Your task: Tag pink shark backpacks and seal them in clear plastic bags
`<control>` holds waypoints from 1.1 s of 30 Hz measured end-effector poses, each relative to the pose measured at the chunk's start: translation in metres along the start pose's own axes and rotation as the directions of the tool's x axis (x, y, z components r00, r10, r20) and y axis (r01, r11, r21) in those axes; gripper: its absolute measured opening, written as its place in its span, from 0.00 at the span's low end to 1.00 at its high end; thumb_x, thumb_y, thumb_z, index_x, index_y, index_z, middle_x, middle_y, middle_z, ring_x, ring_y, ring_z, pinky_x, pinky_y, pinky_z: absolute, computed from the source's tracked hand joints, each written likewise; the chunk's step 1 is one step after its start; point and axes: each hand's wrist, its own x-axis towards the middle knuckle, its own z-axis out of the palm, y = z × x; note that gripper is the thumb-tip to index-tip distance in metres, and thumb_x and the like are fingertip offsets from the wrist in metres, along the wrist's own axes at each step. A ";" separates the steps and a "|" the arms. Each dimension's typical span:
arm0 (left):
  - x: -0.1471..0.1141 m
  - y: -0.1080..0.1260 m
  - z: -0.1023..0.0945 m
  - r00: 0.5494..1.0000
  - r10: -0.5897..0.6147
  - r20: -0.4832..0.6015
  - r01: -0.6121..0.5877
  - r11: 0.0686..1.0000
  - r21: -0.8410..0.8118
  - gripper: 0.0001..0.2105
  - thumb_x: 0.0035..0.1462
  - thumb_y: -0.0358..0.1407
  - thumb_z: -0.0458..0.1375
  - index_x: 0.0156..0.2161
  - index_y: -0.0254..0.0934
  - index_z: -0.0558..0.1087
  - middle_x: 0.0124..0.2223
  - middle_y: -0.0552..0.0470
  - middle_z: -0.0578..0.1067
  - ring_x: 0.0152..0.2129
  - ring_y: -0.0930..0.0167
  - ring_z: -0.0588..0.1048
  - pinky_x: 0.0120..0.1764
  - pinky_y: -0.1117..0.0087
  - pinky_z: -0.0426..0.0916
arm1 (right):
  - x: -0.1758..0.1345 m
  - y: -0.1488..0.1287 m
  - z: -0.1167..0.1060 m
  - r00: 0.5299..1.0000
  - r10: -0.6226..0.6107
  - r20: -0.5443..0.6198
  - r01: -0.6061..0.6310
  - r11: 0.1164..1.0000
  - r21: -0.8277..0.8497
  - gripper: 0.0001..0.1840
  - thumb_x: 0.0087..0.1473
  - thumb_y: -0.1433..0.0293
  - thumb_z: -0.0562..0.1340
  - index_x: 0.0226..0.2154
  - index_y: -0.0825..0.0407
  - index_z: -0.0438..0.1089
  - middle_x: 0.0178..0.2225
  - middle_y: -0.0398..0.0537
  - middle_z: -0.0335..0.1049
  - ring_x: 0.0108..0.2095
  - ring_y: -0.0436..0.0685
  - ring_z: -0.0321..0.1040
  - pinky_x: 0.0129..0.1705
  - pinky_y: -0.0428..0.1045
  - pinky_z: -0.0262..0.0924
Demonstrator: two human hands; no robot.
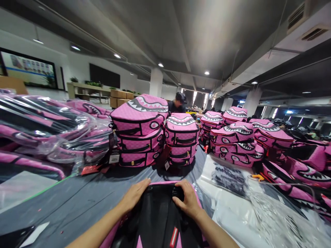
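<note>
A black and pink backpack lies in front of me with its black strap side up. My left hand rests along its upper left edge, the fingers stretched out and close together. At the upper right, my right hand is bent round the black strap area, thumb and fingers curled toward each other. Part of the backpack's pink rim shows between the two hands. A red and white strip is on the lower black panel.
Pink shark-mouth backpacks stand in a tall stack and a lower stack just beyond. Plastic-wrapped backpacks are piled at left. Clear bags and an orange-handled tool lie at right. A person is behind the stacks.
</note>
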 end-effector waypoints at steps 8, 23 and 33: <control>-0.079 0.019 0.023 0.984 0.170 -0.056 -0.163 0.980 0.112 0.21 0.62 0.47 0.50 0.53 0.39 0.75 0.54 0.40 0.77 0.55 0.55 0.73 0.60 0.51 0.66 | -0.040 -0.033 -0.001 0.993 0.109 0.046 -0.099 0.977 -0.187 0.22 0.47 0.74 0.71 0.45 0.51 0.68 0.44 0.54 0.72 0.47 0.64 0.68 0.52 0.60 0.64; -0.017 0.038 0.024 0.935 -0.079 0.346 -0.040 0.945 0.324 0.24 0.63 0.47 0.49 0.54 0.32 0.75 0.54 0.35 0.78 0.54 0.54 0.75 0.56 0.55 0.68 | 0.017 0.018 0.026 0.781 0.529 0.333 -0.368 0.820 -0.438 0.21 0.55 0.56 0.71 0.46 0.50 0.73 0.45 0.50 0.79 0.47 0.62 0.76 0.45 0.51 0.66; -0.081 0.103 0.056 0.896 -0.268 0.354 0.081 0.882 0.464 0.39 0.58 0.61 0.54 0.69 0.45 0.59 0.74 0.31 0.49 0.70 0.42 0.41 0.66 0.38 0.47 | 0.012 -0.003 0.036 0.849 0.485 0.210 -0.297 0.767 -0.569 0.13 0.62 0.67 0.66 0.49 0.52 0.72 0.49 0.57 0.76 0.55 0.64 0.70 0.56 0.57 0.64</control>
